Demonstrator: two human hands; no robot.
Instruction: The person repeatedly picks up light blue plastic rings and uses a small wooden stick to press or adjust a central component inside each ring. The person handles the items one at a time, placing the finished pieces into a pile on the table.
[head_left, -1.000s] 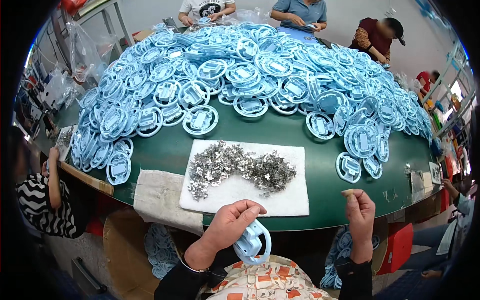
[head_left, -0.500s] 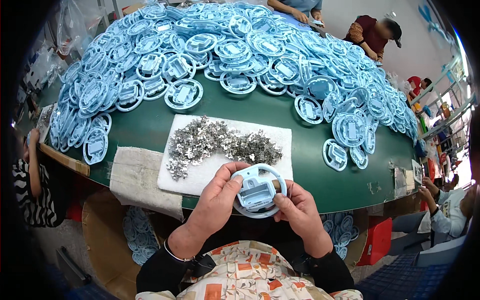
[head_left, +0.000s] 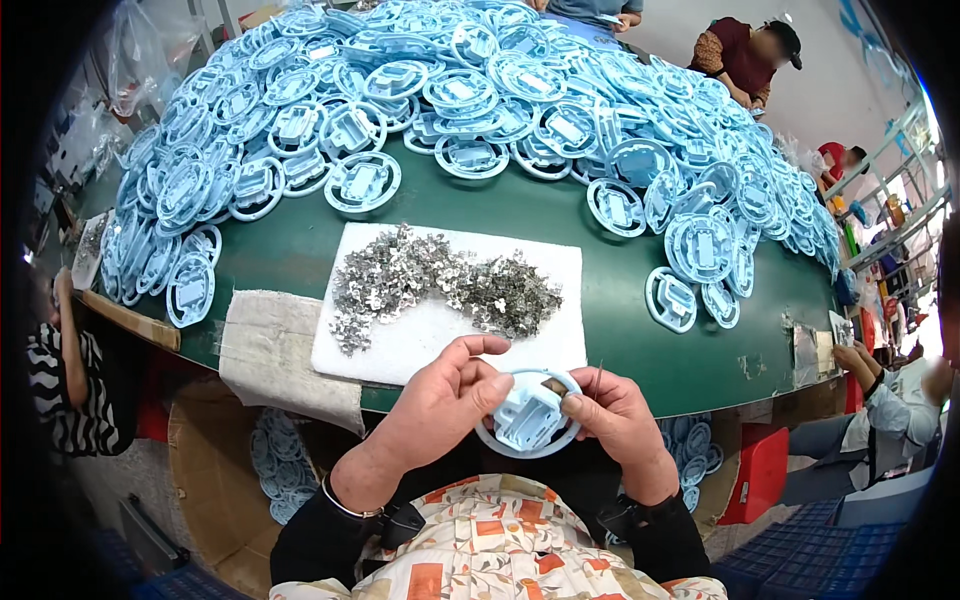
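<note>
between both hands' grip, blue round part (head_left: 527,412)

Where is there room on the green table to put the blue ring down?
Bare green table shows right of the white mat, before the loose blue rings. A thinner strip lies between mat and pile. The big blue pile behind is crowded; metal clips cover the mat's top.

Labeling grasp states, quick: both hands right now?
Left hand: closed on the round blue plastic part.
Right hand: closed on the same part, fingertips at its centre.
</note>
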